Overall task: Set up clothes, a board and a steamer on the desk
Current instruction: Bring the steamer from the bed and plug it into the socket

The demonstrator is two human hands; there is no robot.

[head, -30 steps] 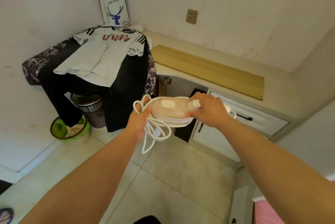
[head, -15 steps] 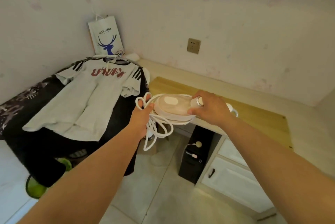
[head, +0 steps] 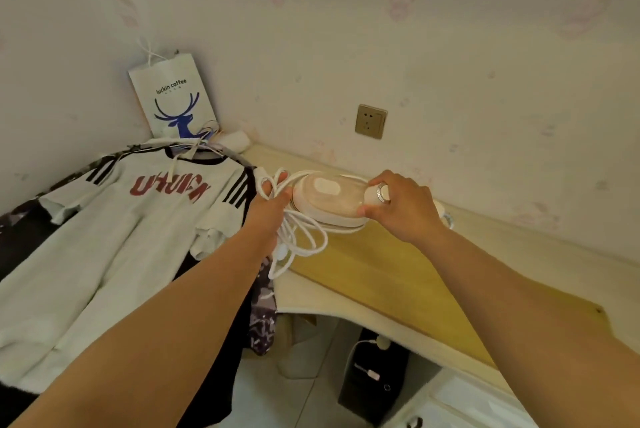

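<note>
I hold a pink-and-white steamer (head: 327,199) over the left end of the wooden board (head: 388,275), which lies on the pale desk (head: 540,258). My right hand (head: 401,206) grips the steamer's handle. My left hand (head: 270,209) grips the bundled white cord (head: 301,237), whose loops hang down over the board's corner. A white T-shirt (head: 114,219) with red lettering and black stripes lies spread over dark clothes (head: 20,230) at the left.
A white paper bag (head: 173,98) with a blue deer leans in the wall corner. A wall socket (head: 370,121) sits above the desk. Under the desk stands a black computer case (head: 374,379), with white drawers (head: 460,407) to its right.
I have stepped closer to the desk. Both hands carried the steamer and cord forward and up, from in front of the drawers to above the board's left end.
</note>
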